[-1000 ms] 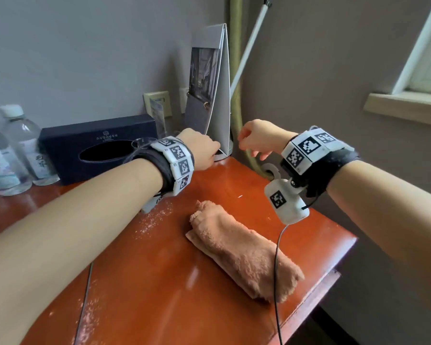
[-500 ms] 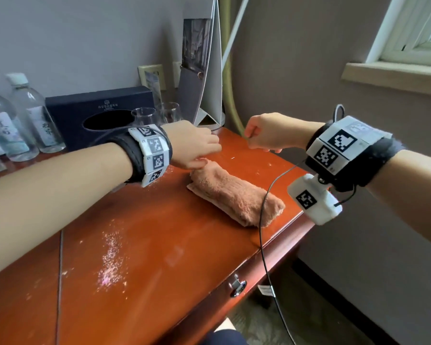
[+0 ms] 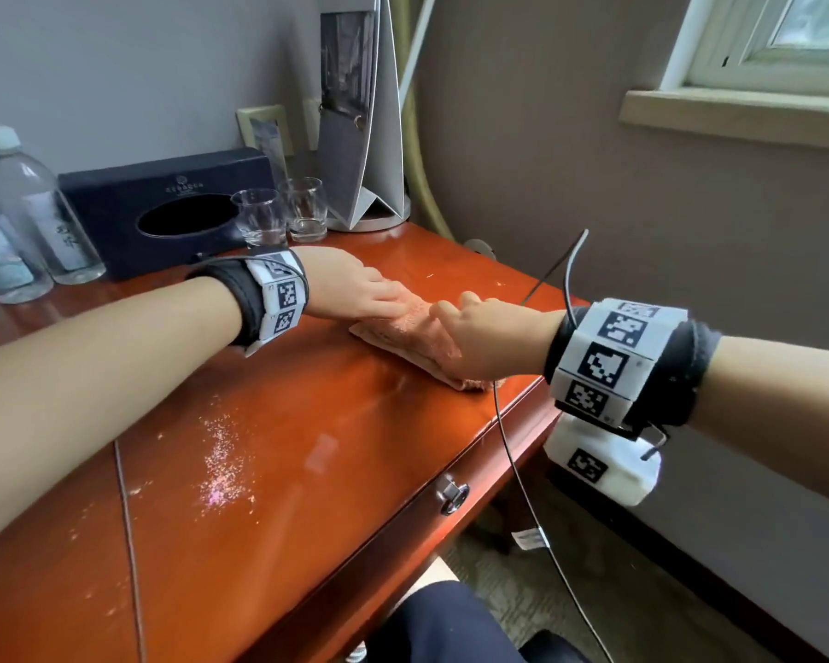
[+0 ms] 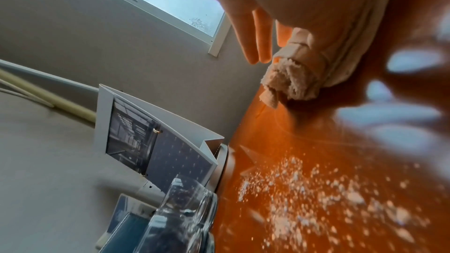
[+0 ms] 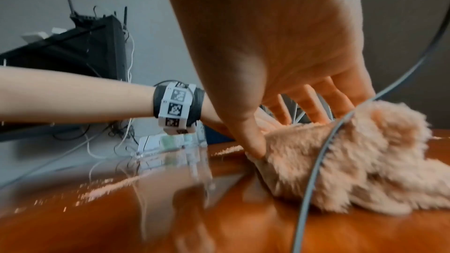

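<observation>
A rolled peach towel (image 3: 403, 334) lies on the red-brown wooden table (image 3: 307, 423) near its right edge. My left hand (image 3: 355, 289) rests on the towel's far end. In the left wrist view its fingers (image 4: 250, 41) stretch straight over the towel (image 4: 292, 76). My right hand (image 3: 484, 342) covers the near end. In the right wrist view its thumb (image 5: 253, 145) presses into the side of the towel (image 5: 353, 161) and the fingers curve over the top. Most of the roll's middle shows between the two hands.
White powder (image 3: 221, 466) is scattered on the table left of the towel. Two glasses (image 3: 259, 222), a dark tissue box (image 3: 164, 208), water bottles (image 3: 44, 208) and a standing folded card (image 3: 360, 112) line the back wall. A drawer knob (image 3: 451, 495) sits below the front edge.
Both hands have come down from the air at the back of the table onto the towel, the left first and then the right. The towel has stayed in place.
</observation>
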Action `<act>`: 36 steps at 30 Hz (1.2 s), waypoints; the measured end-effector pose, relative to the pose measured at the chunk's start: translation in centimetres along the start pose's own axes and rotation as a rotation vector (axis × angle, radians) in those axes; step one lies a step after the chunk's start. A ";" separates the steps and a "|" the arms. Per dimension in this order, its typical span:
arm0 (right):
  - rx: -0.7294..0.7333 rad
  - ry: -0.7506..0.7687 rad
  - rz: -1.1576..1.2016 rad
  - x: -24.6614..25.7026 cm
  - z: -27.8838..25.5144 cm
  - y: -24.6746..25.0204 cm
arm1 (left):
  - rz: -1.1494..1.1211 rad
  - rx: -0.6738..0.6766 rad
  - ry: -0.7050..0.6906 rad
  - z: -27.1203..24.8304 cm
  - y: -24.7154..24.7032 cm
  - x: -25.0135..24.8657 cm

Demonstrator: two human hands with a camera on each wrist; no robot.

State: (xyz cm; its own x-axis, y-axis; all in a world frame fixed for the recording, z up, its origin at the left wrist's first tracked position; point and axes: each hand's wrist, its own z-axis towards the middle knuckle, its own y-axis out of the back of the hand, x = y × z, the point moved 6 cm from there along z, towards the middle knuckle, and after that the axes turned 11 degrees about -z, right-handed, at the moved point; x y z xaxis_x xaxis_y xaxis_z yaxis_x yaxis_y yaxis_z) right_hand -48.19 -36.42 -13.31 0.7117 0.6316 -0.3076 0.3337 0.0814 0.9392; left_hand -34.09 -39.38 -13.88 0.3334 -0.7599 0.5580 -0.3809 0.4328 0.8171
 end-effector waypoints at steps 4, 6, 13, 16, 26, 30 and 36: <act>-0.111 -0.025 -0.061 0.7 -0.4 -0.8 | -0.018 -0.069 -0.024 -0.6 -0.1 0.3; -0.153 -0.027 -0.126 1.2 -0.7 -1.2 | -0.019 -0.106 -0.048 -0.5 -0.1 -0.1; -0.096 -0.040 -0.139 1.4 -0.6 -2.1 | -0.001 -0.080 -0.150 1.0 0.0 -1.0; -0.052 -0.045 -0.103 0.9 -0.6 -2.5 | 0.011 -0.036 -0.191 1.8 -0.2 -0.7; 0.001 -0.149 0.013 -1.1 -1.2 -2.3 | 0.044 0.121 -0.258 3.7 0.3 -0.2; 0.053 -0.141 -0.005 -0.7 -2.5 -2.8 | 0.124 0.438 -0.089 4.3 0.2 -0.2; 0.031 -0.191 0.192 -1.7 -3.9 -3.6 | 0.271 0.576 -0.066 6.0 0.5 -1.0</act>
State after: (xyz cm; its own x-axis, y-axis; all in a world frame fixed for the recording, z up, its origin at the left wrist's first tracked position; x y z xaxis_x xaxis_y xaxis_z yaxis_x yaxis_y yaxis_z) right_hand -52.98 -34.82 -15.54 0.8662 0.4765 -0.1507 0.1983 -0.0508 0.9788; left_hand -39.80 -41.31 -14.88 0.1134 -0.6964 0.7087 -0.8531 0.2974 0.4287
